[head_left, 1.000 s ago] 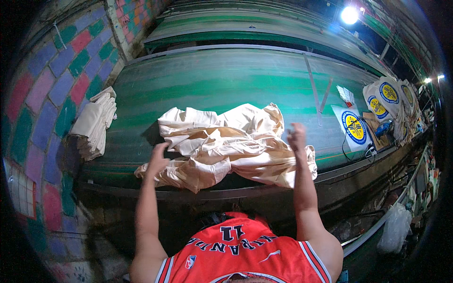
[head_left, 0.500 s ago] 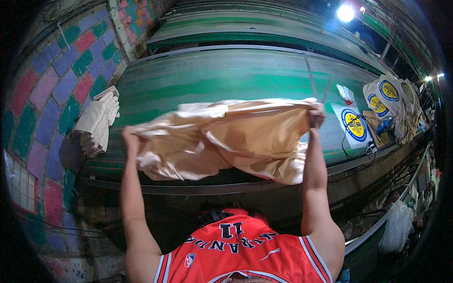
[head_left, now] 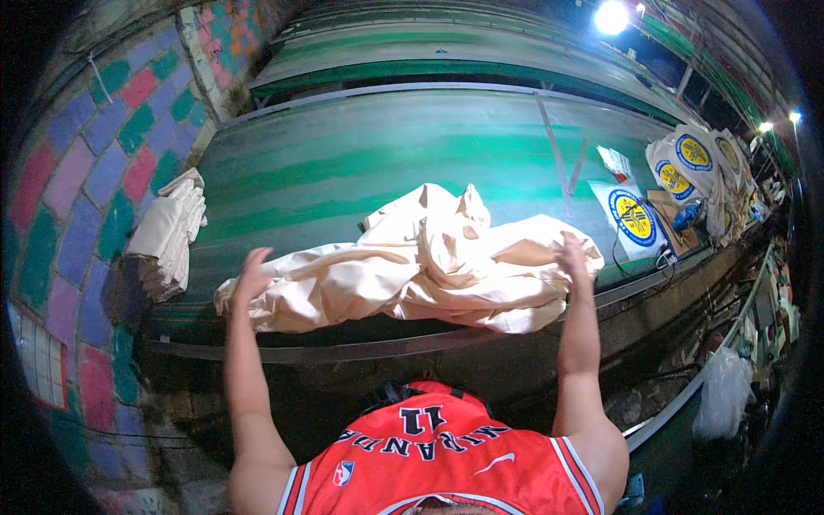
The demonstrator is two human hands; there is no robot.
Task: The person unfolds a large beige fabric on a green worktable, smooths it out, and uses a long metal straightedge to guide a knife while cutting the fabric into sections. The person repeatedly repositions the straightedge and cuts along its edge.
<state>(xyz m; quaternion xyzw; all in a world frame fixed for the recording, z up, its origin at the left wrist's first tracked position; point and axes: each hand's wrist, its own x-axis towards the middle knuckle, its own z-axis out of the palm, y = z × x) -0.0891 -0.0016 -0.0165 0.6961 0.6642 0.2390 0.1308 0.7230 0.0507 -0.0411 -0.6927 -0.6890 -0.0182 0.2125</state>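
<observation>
Reaching over the near edge of a long, green-streaked counter [head_left: 326,163], you flank a broad, crumpled cream cloth [head_left: 352,279] that lies bunched along that edge. Half a second ago you held it stretched between both hands, raised off the surface; now it has dropped into a low heap, its middle rucked up in peaks toward the counter's far side. That suggests the throw is over, while the folds show the fabric is far from flat.

Your left hand [head_left: 252,275] is at the heap's end nearer the counter's left, fingers spread and thumb apart, apparently clear of any grip. Your right hand [head_left: 572,256] is over the opposite end, blurred; whether it pinches the fabric, you cannot tell from here.

At the counter's left end rests a neat stack of folded off-white cloth [head_left: 165,236]. Toward its right end lie a white sheet with a round blue-and-yellow emblem [head_left: 633,219] and, beyond, a pile of white fabric pieces bearing similar emblems [head_left: 692,156]; if these are bags, their contents are hidden. Below the counter's right side hangs a clear, rumpled plastic bag [head_left: 723,399], the one evident container, its contents impossible to make out.
</observation>
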